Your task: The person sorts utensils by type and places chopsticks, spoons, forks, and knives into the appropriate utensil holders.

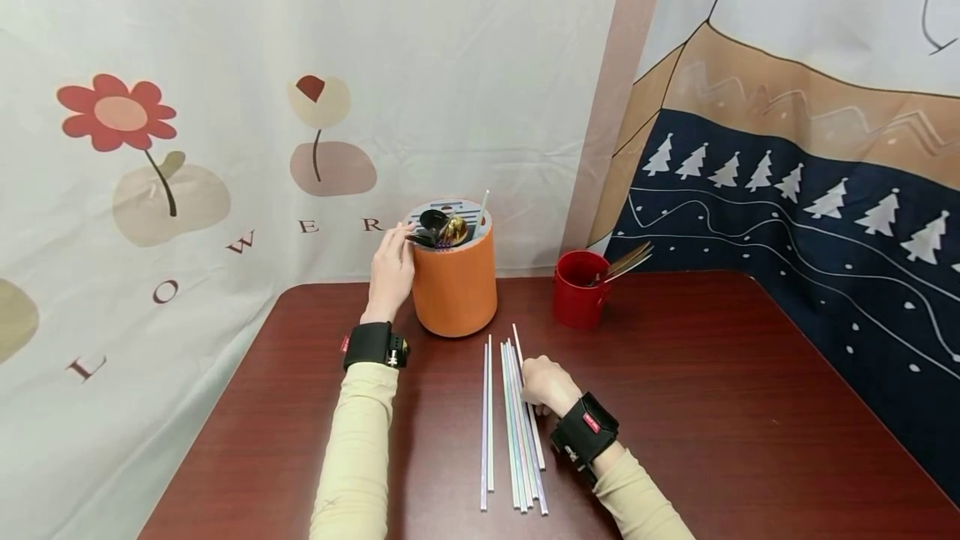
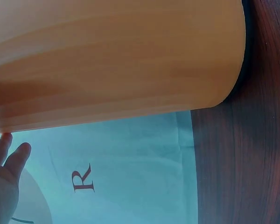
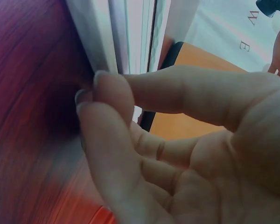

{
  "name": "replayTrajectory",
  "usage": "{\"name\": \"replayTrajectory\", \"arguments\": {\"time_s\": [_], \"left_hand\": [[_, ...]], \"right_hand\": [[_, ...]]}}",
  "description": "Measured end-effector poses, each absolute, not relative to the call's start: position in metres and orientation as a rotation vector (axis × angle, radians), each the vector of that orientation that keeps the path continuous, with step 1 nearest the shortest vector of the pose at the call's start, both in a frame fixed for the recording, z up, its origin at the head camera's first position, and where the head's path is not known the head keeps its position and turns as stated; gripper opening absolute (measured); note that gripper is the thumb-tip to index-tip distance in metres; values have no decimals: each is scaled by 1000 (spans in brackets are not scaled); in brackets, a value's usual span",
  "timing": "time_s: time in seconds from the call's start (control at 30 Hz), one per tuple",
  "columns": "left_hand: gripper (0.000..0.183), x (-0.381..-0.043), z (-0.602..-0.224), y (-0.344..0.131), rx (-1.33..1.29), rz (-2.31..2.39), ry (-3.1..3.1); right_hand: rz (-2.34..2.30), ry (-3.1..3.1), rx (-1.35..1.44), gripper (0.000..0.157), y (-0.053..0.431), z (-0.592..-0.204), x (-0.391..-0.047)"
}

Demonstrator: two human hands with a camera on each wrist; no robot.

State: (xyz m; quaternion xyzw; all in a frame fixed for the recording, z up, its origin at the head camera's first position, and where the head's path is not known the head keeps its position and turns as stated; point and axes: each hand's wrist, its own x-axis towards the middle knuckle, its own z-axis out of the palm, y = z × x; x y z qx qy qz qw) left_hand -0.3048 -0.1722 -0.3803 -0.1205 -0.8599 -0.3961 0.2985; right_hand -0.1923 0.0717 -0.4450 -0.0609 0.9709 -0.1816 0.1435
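Note:
In the head view my left hand (image 1: 393,265) rests at the upper left rim of an orange cylindrical holder (image 1: 456,294), fingers extended. The left wrist view shows fingertips (image 2: 18,156) right at the holder's side. Its slotted top carries a black spoon (image 1: 433,220), a gold utensil (image 1: 453,232) and a pale straw (image 1: 482,213). My right hand (image 1: 551,383) is low over the table at the right edge of several long pale straws (image 1: 516,432). Its thumb and fingers pinch the rightmost straw (image 3: 95,35), which is partly hidden behind the fingertips in the right wrist view.
A red cup (image 1: 576,298) with metal-looking utensils (image 1: 628,261) leaning out stands right of the holder. Two more straws (image 1: 487,423) lie slightly apart on the left. The dark red-brown table (image 1: 712,407) ends at a printed curtain (image 1: 480,90) behind.

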Motion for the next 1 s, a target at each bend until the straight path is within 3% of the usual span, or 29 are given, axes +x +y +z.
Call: {"name": "replayTrajectory", "arguments": {"time_s": [0.6, 1.0], "left_hand": [[34, -305, -380, -173, -311, -1061, -2301], [34, -305, -380, -174, -329, -1076, -2291]], "right_hand": [[-616, 2833, -175, 23, 76, -444, -198], [-881, 2897, -37, 19, 79, -411, -204]]}}
